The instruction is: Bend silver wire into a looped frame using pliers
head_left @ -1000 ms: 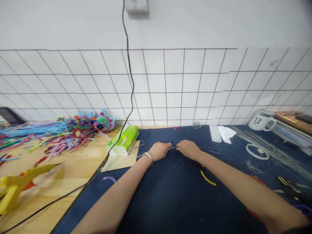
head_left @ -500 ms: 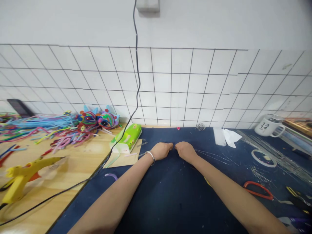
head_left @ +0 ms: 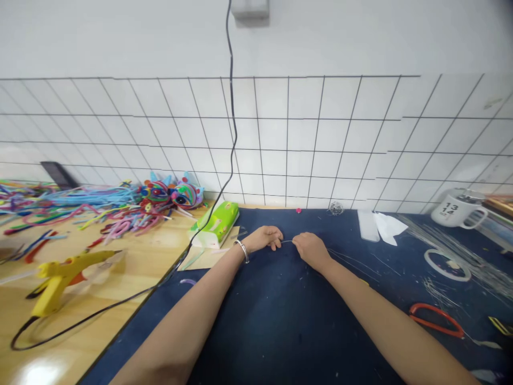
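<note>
A thin silvery wire [head_left: 287,241] shows in the gap between my two hands, above the dark blue mat. My right hand [head_left: 313,252] is closed in a pinch on it, and thin strands trail out to the right behind that wrist. On the other side, my left hand [head_left: 264,238], with a silver bangle at the wrist, has its fingers loosely curled and apart. The wire's end reaches close to those fingertips; whether it touches them I cannot tell.
A green tissue pack [head_left: 218,224] lies left of my hands. Farther left are a yellow glue gun [head_left: 66,275] and colourful pipe cleaners [head_left: 92,200]. To the right lie loose wires [head_left: 460,254], a white ring [head_left: 447,264], red-handled scissors [head_left: 436,319] and a mug [head_left: 457,209].
My left hand has loosened from a closed pinch, its fingers now apart. The gap between the hands is a little wider, showing more wire. The camera view has shifted slightly left.
</note>
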Tool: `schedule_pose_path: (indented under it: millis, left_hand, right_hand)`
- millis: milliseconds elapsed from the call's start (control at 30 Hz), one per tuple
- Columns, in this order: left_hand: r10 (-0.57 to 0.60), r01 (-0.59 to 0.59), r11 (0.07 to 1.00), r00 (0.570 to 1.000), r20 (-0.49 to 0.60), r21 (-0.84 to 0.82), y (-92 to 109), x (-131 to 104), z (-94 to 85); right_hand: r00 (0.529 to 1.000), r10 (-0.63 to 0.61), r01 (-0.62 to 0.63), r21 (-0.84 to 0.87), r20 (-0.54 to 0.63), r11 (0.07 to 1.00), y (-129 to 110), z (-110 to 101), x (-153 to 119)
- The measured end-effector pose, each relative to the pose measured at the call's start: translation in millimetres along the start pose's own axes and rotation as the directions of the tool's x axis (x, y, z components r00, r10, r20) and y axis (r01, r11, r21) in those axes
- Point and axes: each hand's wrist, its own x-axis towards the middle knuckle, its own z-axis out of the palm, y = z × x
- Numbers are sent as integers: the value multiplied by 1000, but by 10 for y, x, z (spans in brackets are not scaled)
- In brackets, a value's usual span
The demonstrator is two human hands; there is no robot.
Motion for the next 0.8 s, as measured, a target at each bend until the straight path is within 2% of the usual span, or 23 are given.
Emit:
schedule_pose_path:
  millis: [400, 800]
  left_hand:
    - [-45, 57, 990, 994, 98, -130, 24, -69, -120]
    - [-82, 90, 987, 995, 63, -136, 25, -60, -81]
  right_hand:
    - [997, 9, -12, -41, -73, 999, -36, -53, 2]
    - [997, 32, -34, -28, -72, 999, -43, -64, -13]
